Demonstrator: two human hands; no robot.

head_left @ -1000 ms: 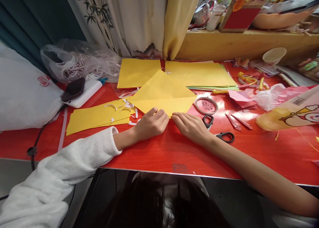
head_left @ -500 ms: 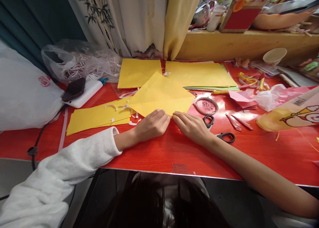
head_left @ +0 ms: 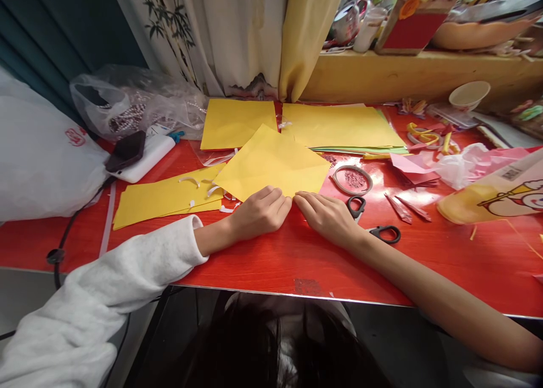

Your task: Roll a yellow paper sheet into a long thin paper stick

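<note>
A square yellow sheet of paper (head_left: 274, 164) lies cornerwise on the red table, one corner pointing away from me. Its near corner is between my two hands, mostly covered by fingers. My left hand (head_left: 263, 210) is closed on that corner, fingers curled in. From the other side my right hand (head_left: 322, 214) pinches the same corner, fingertips almost meeting the left ones. Just beyond my right hand lie scissors (head_left: 384, 234) with black handles, their blades partly hidden. Yellow paper strips (head_left: 165, 198) with white scraps on them lie left of the sheet.
Yellow paper stacks (head_left: 237, 125) lie at the back. A roll of tape (head_left: 351, 180) sits right of the sheet. Further right are pink papers (head_left: 413, 167) and a printed cup (head_left: 494, 198) on its side. A phone (head_left: 126, 152) and plastic bags (head_left: 38, 156) occupy the left.
The yellow sheet's far and left corners have shifted slightly; the left corner sits a little further left and lower. Both hands stay almost in place at the near corner.
</note>
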